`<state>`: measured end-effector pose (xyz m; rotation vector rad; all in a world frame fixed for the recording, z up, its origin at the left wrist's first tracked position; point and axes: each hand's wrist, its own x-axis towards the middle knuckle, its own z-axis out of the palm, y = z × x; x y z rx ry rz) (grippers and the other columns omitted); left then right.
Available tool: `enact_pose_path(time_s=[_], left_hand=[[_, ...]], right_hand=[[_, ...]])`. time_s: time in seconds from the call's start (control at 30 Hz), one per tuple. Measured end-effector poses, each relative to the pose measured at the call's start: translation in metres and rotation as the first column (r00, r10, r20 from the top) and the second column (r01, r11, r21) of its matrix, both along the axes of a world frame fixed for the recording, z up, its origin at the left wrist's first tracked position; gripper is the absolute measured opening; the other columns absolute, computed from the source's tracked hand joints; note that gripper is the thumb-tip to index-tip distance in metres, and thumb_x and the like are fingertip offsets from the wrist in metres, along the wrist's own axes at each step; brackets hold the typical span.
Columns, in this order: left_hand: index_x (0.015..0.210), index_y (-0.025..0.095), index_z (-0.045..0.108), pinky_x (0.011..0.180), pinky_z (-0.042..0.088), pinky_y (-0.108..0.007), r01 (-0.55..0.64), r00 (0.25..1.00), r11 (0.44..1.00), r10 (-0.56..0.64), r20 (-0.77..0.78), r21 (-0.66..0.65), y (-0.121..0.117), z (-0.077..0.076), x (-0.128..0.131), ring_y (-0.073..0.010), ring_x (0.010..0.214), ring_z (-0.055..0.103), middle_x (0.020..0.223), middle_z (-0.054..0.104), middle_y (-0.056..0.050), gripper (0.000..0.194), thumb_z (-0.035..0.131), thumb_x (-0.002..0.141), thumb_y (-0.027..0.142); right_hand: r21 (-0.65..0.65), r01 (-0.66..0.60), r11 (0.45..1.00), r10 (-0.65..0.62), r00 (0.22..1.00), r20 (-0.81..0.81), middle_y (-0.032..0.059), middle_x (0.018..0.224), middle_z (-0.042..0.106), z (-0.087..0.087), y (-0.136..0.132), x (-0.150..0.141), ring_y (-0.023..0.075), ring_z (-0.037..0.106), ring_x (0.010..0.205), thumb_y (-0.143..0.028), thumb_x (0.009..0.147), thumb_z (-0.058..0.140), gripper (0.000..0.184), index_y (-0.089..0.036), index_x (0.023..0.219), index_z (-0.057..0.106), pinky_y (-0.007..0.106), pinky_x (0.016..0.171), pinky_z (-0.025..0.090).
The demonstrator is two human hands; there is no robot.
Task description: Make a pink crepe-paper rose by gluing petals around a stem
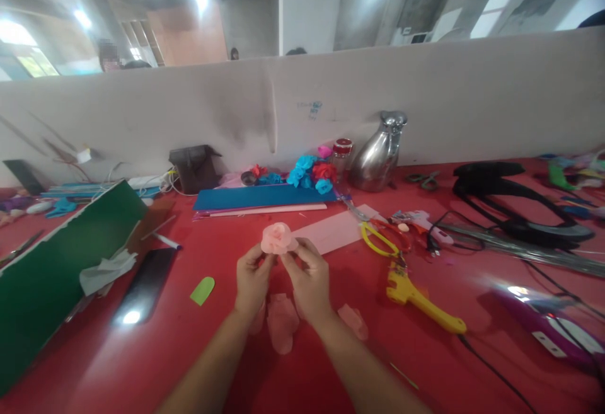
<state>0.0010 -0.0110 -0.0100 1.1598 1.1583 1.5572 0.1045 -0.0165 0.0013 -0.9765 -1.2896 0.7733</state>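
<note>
Both my left hand (253, 278) and right hand (309, 275) pinch a pink paper flower (278, 239) between their fingers — held above the middle of the red tabletop (212, 351), pink petals (282, 322) lying below.

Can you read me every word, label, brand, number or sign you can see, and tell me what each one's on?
No text is readable.
Wall: small blue handwriting, too blurred to read.
Purple device: no lettering can be made out.
Pink flower: no writing visible.
</note>
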Motion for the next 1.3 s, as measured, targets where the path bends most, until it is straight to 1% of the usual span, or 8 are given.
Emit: enact_pose_path(time_s=[0.2,0.33,0.5,0.57,0.67,0.8,1.1,1.3], left_hand=[[0.073,0.015,0.068,0.056,0.039,-0.021,-0.012,0.974,1.000,0.009,-0.227,-0.014,0.001,0.000,-0.002,-0.0108,0.058,0.049,0.061,0.059,0.001,0.016,0.057,0.077,0.027],[0.080,0.017,0.069,0.057,0.039,-0.021,0.004,0.911,0.997,0.028,-0.412,0.076,0.003,-0.002,-0.003,-0.0116,0.061,0.052,0.069,0.064,-0.001,0.018,0.054,0.080,0.026],[0.084,0.018,0.069,0.061,0.041,-0.023,0.031,0.886,0.991,0.034,-0.462,0.132,0.004,-0.006,-0.004,-0.0131,0.065,0.056,0.076,0.067,-0.004,0.019,0.052,0.081,0.024],[0.083,0.018,0.069,0.061,0.041,-0.023,0.031,0.912,0.995,0.012,-0.410,0.097,0.004,-0.006,-0.003,-0.0134,0.066,0.057,0.078,0.068,-0.004,0.018,0.054,0.080,0.025],[0.083,0.016,0.070,0.065,0.043,-0.023,0.062,0.981,0.998,-0.066,-0.180,-0.029,0.004,-0.004,-0.001,-0.0142,0.071,0.058,0.079,0.068,-0.004,0.018,0.058,0.077,0.029],[0.083,0.014,0.069,0.070,0.045,-0.025,0.130,0.987,0.983,-0.116,0.109,-0.133,0.003,0.001,0.001,-0.0154,0.076,0.059,0.081,0.069,-0.004,0.024,0.064,0.073,0.035],[0.083,0.015,0.068,0.072,0.045,-0.023,0.165,0.949,0.970,-0.107,0.296,-0.178,0.006,0.001,-0.001,-0.0118,0.073,0.058,0.080,0.067,-0.003,0.020,0.069,0.069,0.029],[0.078,0.015,0.064,0.063,0.044,-0.020,0.255,0.882,0.952,-0.158,0.444,-0.168,0.008,-0.001,-0.002,-0.0072,0.061,0.054,0.068,0.060,0.001,0.017,0.072,0.067,0.026]], right_hand=[[-0.120,0.010,0.993,-0.015,0.999,-0.047,0.0026,0.086,0.064,-0.003,0.005,0.001,0.0176,0.058,0.079,-0.030,0.078,0.060,0.015,-0.023,0.087,0.069,0.029,0.070,0.046],[-0.170,0.003,0.985,-0.019,0.995,-0.095,0.0028,0.084,0.066,-0.007,0.009,0.000,0.0186,0.060,0.080,-0.031,0.076,0.061,0.015,-0.022,0.085,0.068,0.030,0.072,0.046],[-0.187,-0.012,0.982,-0.010,0.994,-0.112,0.0033,0.085,0.067,-0.011,0.011,-0.001,0.0184,0.060,0.079,-0.031,0.076,0.060,0.015,-0.021,0.084,0.069,0.030,0.072,0.046],[-0.197,-0.018,0.980,-0.009,0.991,-0.136,0.0029,0.084,0.067,-0.010,0.010,-0.001,0.0183,0.059,0.078,-0.030,0.075,0.062,0.014,-0.021,0.083,0.068,0.030,0.072,0.045],[-0.207,-0.073,0.976,0.026,0.975,-0.222,0.0016,0.079,0.066,-0.008,0.010,-0.001,0.0171,0.058,0.078,-0.028,0.075,0.060,0.011,-0.020,0.078,0.067,0.028,0.072,0.044],[-0.268,-0.114,0.957,0.002,0.923,-0.385,0.0011,0.069,0.063,-0.013,0.012,0.001,0.0148,0.055,0.066,-0.032,0.078,0.054,0.020,-0.018,0.074,0.066,0.026,0.061,0.042],[-0.258,-0.191,0.947,0.069,0.906,-0.419,0.0037,0.079,0.066,-0.011,0.014,0.002,0.0148,0.055,0.071,-0.030,0.080,0.050,0.021,-0.018,0.081,0.067,0.025,0.060,0.040],[-0.263,-0.112,0.958,0.007,0.930,-0.369,0.0008,0.082,0.067,-0.013,0.014,0.003,0.0147,0.056,0.071,-0.020,0.069,0.055,0.014,-0.020,0.077,0.066,0.026,0.064,0.041]])
